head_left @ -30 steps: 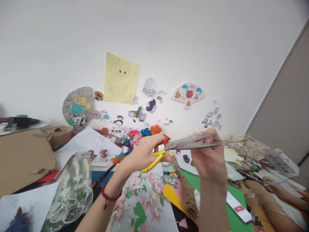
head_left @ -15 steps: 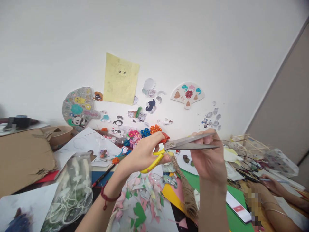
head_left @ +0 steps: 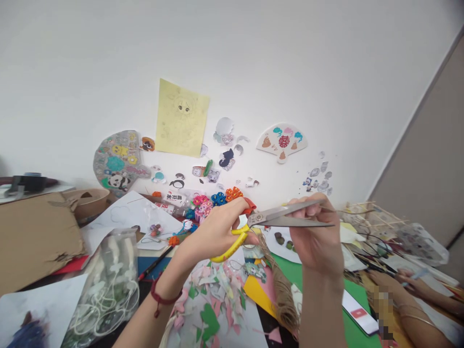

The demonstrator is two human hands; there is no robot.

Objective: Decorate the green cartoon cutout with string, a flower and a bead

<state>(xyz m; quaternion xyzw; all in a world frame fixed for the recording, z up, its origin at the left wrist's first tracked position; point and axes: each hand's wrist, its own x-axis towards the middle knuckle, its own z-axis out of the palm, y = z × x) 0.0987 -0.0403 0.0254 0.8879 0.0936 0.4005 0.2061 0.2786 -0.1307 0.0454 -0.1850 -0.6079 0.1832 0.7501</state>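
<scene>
My left hand is wrapped around scissors with yellow handles, thumb and fingers in the loops. Their long metal blades point right and stand apart. Behind the blades is my right hand, its fingers curled together near the upper blade. A thin brown strand shows beside these fingertips, but I cannot tell whether it is held. Below the hands lie paper scraps in pink, green and white on a pale sheet. A bundle of brown twine lies below and between my hands.
Crocheted flowers and a plastic bottle sit against the wall. Cardboard and a clear bag of white cords lie left. A phone rests on green paper at right, near another person's hands.
The scissor blades have spread slightly, the lower tip dropping. My right hand has shifted a little to the right. The other person's hand has moved slightly.
</scene>
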